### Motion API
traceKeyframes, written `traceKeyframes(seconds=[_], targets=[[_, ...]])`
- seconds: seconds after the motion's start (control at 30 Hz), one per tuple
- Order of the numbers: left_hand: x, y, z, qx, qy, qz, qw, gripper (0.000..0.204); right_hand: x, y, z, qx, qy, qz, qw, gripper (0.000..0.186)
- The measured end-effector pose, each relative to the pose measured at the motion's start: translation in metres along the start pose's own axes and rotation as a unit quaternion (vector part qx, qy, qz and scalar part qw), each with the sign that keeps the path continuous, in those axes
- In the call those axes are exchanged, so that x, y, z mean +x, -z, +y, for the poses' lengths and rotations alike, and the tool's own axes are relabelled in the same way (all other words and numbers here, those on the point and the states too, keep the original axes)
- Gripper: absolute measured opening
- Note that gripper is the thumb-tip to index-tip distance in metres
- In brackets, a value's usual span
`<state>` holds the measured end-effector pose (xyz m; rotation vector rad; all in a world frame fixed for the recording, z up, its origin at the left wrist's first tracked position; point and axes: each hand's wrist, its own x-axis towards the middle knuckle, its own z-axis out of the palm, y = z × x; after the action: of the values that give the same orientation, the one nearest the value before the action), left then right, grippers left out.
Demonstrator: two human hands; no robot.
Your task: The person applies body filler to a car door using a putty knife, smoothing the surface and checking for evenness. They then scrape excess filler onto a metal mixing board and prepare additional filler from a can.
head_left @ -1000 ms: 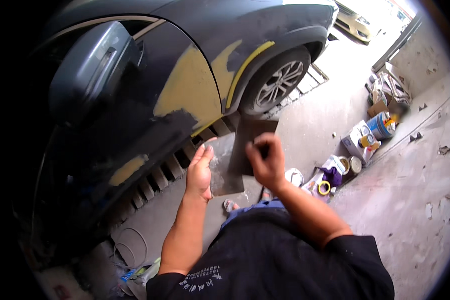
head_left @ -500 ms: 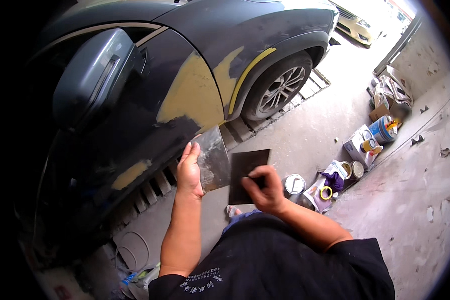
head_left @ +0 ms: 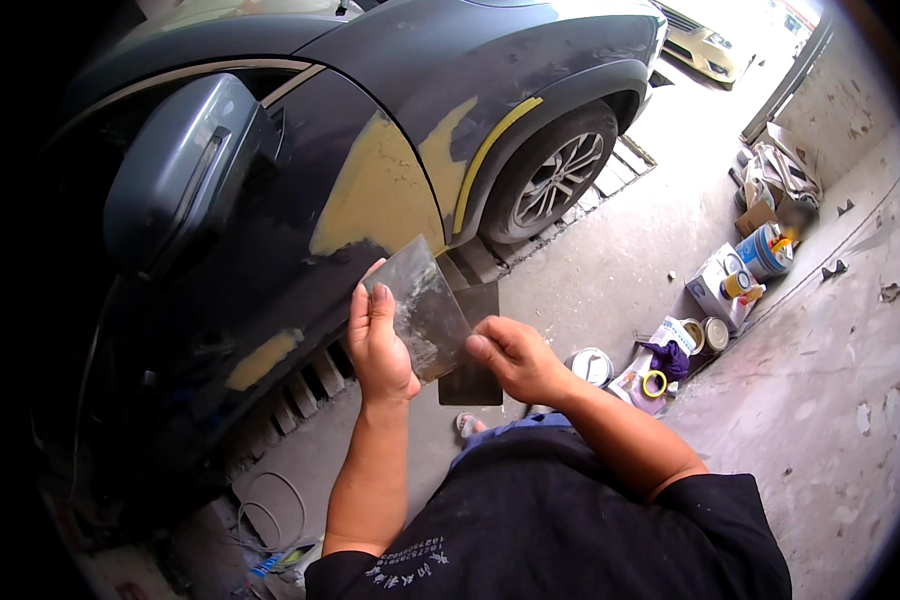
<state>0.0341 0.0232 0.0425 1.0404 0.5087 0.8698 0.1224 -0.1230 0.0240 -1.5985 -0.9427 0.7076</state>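
A thin, smudged translucent-grey flat plate [head_left: 419, 305] is held upright at its left edge by my left hand [head_left: 380, 350], fingers and thumb closed on it. My right hand [head_left: 520, 360] grips a dark flat rectangular plate [head_left: 465, 385], which lies partly behind the grey one; whether the two touch I cannot tell. Beyond them stands a dark grey car [head_left: 230, 300] with beige filler patches [head_left: 365, 185] on its door and fender and a yellow strip [head_left: 500, 140] along the wheel arch.
The side mirror [head_left: 180, 180] juts out at the left, above a coiled hose [head_left: 270, 515]. Cans [head_left: 765, 250], boxes [head_left: 715, 285], a purple cloth [head_left: 668, 360] and a tape roll [head_left: 654, 382] sit along the right wall [head_left: 850, 380]. A cream car [head_left: 705, 45] stands beyond.
My left hand and its plate have moved left since a second ago. My right hand first went down, then rose slightly, bringing the dark plate behind the grey one.
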Motion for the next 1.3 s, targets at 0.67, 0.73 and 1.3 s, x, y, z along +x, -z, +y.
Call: traceKeyframes(seconds=[0.67,0.73,1.3], targets=[[0.003,0.053,0.029,0.371,-0.274,0.084,0.883,0.034,0.028,0.019,0.016,-0.169,0.115,-0.010,0.979,0.022],[0.002,0.035,0.052,0.558,-0.280,-0.077,0.777,0.039,0.030,0.020,0.015,-0.213,0.140,-0.044,0.966,0.021],[-0.016,0.048,-0.019,0.325,0.078,-0.121,0.935,0.014,0.019,0.052,0.031,-0.022,0.073,0.168,0.983,0.029]])
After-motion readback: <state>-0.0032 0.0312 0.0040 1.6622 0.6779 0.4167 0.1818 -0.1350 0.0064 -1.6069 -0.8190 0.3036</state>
